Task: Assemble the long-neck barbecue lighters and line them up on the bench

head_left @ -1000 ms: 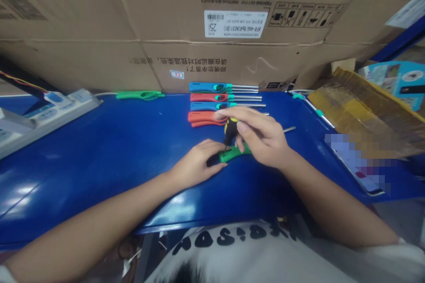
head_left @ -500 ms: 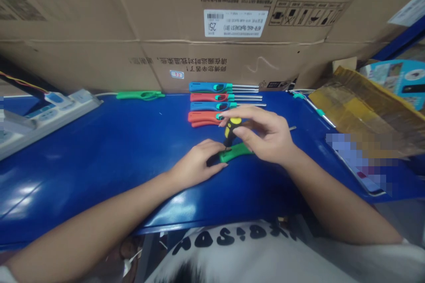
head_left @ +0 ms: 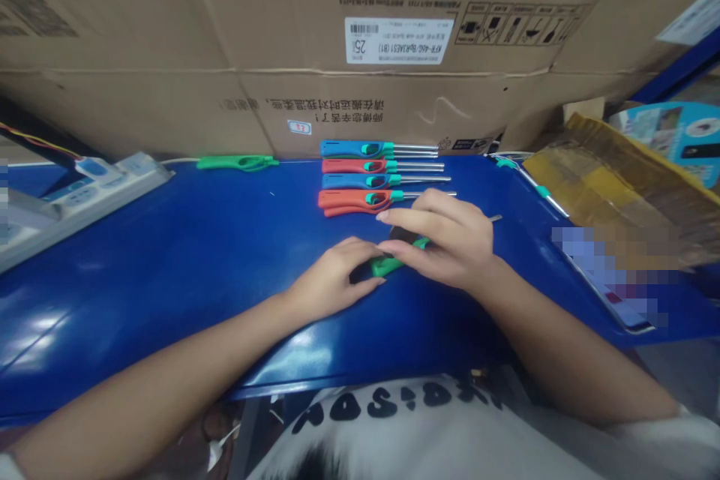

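A green long-necked lighter (head_left: 385,267) lies on the blue table, pinched at its handle end by the thumb and fingers of my left hand (head_left: 342,277). My right hand (head_left: 450,236) is over the lighter's middle and covers much of it. Between its thumb and fingers shows a dark part of the screwdriver (head_left: 401,235), which is otherwise hidden by the hand. Beyond my hands, several finished-looking lighters lie in a row: an orange-red pair (head_left: 352,200), a blue lighter (head_left: 352,180), a red lighter (head_left: 346,165) and a blue lighter (head_left: 344,148) farthest back.
A green lighter casing (head_left: 230,163) lies at the back left, close to a power strip (head_left: 84,199). A large cardboard sheet (head_left: 169,30) walls off the back. On the right are a taped carton (head_left: 607,187), metal lighter necks (head_left: 534,185) and a blurred-out phone (head_left: 610,281).
My right hand has lowered slightly, and the upright screwdriver with its yellow-and-black handle has tipped into it, its yellow top no longer showing. My left hand and the lighter stay in place.
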